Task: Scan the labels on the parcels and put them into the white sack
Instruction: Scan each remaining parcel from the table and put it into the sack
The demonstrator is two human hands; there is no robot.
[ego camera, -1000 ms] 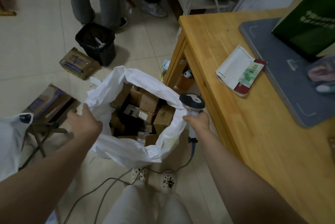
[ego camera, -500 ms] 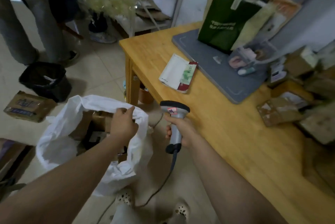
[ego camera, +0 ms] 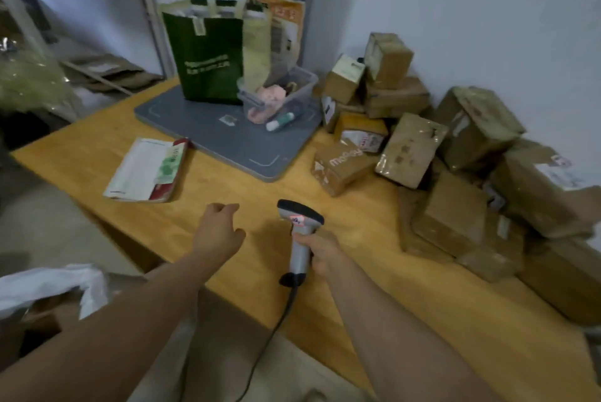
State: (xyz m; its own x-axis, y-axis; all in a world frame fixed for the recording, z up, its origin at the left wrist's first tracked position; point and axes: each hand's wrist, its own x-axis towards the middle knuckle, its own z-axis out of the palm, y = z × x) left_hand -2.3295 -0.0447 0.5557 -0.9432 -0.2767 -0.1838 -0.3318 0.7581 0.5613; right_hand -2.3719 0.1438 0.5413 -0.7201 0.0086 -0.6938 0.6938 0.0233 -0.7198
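Observation:
My right hand (ego camera: 320, 252) grips the grey handle of a corded barcode scanner (ego camera: 300, 232), held upright above the wooden table (ego camera: 374, 297). Over the table's front part hovers my left hand (ego camera: 218, 232), empty, its fingers loosely curled. Several brown cardboard parcels (ego camera: 406, 151) are heaped at the right against the wall; the nearest (ego camera: 341, 166) carries white lettering. Only an edge of the white sack (ego camera: 48, 288) shows at the lower left, on the floor beside the table, with brown boxes dimly visible under it.
A grey mat (ego camera: 227, 138) lies at the back of the table with a green paper bag (ego camera: 208, 60) and a clear plastic tub (ego camera: 276, 92) on it. A white and red booklet (ego camera: 148, 169) lies at the table's left. The scanner cable (ego camera: 266, 343) hangs over the front edge.
My view swung from the sack up to the table and the parcels. My left hand let go of the sack's rim and moved over the table. The right hand kept hold of the scanner.

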